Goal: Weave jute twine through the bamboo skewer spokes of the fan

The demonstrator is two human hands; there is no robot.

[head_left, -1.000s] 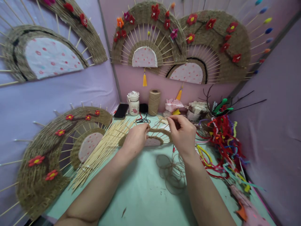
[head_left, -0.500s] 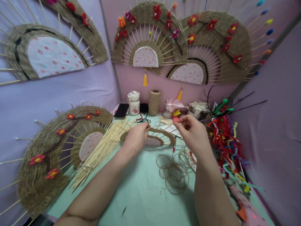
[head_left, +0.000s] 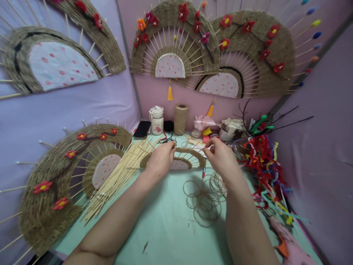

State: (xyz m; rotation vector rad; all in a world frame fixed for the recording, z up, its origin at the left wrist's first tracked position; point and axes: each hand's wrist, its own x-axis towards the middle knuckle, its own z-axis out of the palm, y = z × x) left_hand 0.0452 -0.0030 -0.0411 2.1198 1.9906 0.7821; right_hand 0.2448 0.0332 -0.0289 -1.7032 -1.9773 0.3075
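Observation:
A small half-round woven fan frame (head_left: 197,157) of twine and thin sticks stands on the mint table, partly hidden by my left hand (head_left: 162,156). That hand is closed on the fan's upper edge, thumb and fingers pinched at a stick. My right hand (head_left: 217,152) is at the fan's right side, its thumb and index finger pinched together by the stick tips; what they pinch is too small to make out. Below it, loose loops of twine (head_left: 204,206) lie on the table, with a red-and-white pen (head_left: 203,172) just above them.
A bundle of thin sticks (head_left: 116,176) lies left, beside a large woven fan (head_left: 63,165). Behind stand a phone (head_left: 142,129), a white bottle (head_left: 157,120) and a twine spool (head_left: 181,119). Colourful pipe cleaners (head_left: 266,162) and a pink glue gun (head_left: 289,239) are at right.
My right hand has moved slightly left and down, closer to the fan, and its fingers are more drawn together. My left hand stays nearly in place.

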